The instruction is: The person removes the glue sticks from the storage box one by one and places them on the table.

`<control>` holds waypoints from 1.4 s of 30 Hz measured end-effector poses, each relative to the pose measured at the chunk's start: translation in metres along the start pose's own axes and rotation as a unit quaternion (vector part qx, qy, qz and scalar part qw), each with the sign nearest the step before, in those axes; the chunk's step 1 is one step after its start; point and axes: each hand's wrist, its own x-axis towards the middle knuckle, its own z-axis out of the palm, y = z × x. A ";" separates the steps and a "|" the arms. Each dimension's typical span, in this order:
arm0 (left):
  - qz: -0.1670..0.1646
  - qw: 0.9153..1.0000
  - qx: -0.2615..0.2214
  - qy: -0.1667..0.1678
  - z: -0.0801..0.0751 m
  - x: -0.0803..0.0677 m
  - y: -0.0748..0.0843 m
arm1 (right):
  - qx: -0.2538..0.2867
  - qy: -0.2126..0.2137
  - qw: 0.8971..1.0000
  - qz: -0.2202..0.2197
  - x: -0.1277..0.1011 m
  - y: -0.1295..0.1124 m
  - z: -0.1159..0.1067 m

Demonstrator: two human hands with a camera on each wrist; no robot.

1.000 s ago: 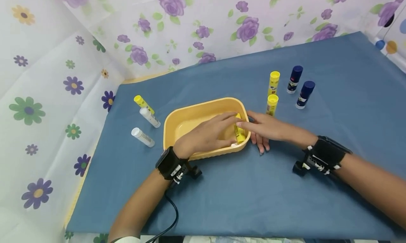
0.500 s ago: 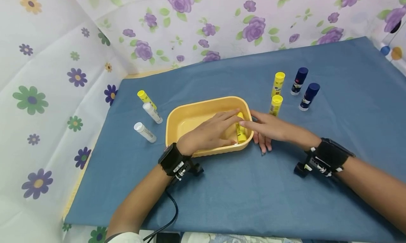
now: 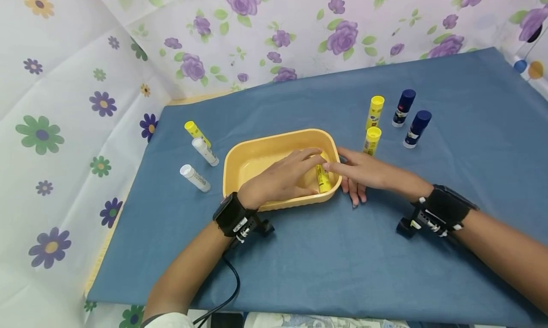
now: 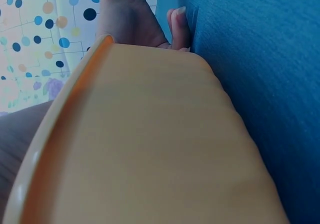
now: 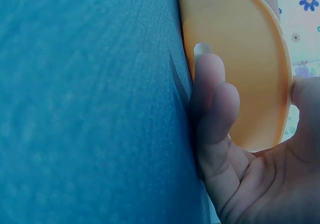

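A yellow basin (image 3: 244, 159) lies on the blue-covered table, a yellow glue stick (image 3: 323, 181) at its right end inside. My left hand (image 3: 278, 178) reaches in over the near rim, bent fingers across the upper part of this glue stick and the thumb by its lower end. What lies under the palm is hidden. At the right end my right hand (image 3: 364, 172) grips the basin, its thumb over the rim. Several of its fingers lie against the outer wall, and the right wrist view shows curled fingertips (image 5: 212, 84) beside the basin's side.
Left of the basin lie a yellow glue stick (image 3: 197, 134) and white glue sticks (image 3: 205, 152). Behind my right hand stand yellow glue sticks (image 3: 375, 113) and dark blue-capped glue sticks (image 3: 404, 108). A black cable (image 3: 233, 290) hangs from my left wrist. Flowered sheets (image 3: 257, 37) enclose the table.
My left fingers have closed in on the yellow glue stick in the basin, covering its upper end and shifting it slightly left. The right hand stays at the basin's end. The head view shifted slightly.
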 end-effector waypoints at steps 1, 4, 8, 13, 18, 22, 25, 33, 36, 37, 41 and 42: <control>-0.001 1.000 0.001 -0.002 0.000 0.000 0.000 | 0.000 -0.001 1.000 0.000 0.000 0.000 0.000; -0.005 1.000 0.007 -0.008 0.001 0.000 0.000 | 0.000 -0.001 1.000 0.001 0.000 0.001 0.000; -0.005 1.000 0.014 -0.008 0.001 0.000 0.000 | 0.001 -0.001 1.000 0.001 0.001 0.000 0.000; -0.004 1.000 0.022 -0.005 0.001 -0.001 0.000 | 0.003 -0.001 1.000 0.001 0.001 0.000 0.000; -0.006 1.000 0.026 -0.004 0.000 -0.001 0.000 | 0.001 -0.003 1.000 0.001 0.001 0.000 0.000; -0.006 1.000 0.029 -0.006 0.000 -0.001 0.001 | 0.001 -0.002 1.000 0.002 0.001 0.000 0.000; -0.006 0.999 0.030 -0.009 0.000 -0.001 0.000 | 0.002 -0.001 1.000 0.002 0.001 0.001 0.000; -0.007 0.999 0.032 -0.011 -0.001 -0.001 0.001 | -0.001 -0.002 1.000 0.004 0.001 0.000 -0.001; -0.005 0.999 0.031 -0.010 -0.001 0.000 0.001 | -0.001 -0.004 1.000 0.006 0.001 0.000 -0.001; -0.004 0.999 0.030 -0.009 -0.001 0.000 0.000 | -0.001 -0.005 1.000 0.006 0.001 -0.001 -0.001; -0.003 1.000 0.028 -0.009 0.000 0.000 0.000 | 0.000 -0.007 1.000 0.005 0.001 0.000 -0.001; -0.002 1.000 0.029 -0.008 0.000 0.000 0.000 | 0.001 -0.007 1.000 0.005 0.002 0.000 -0.001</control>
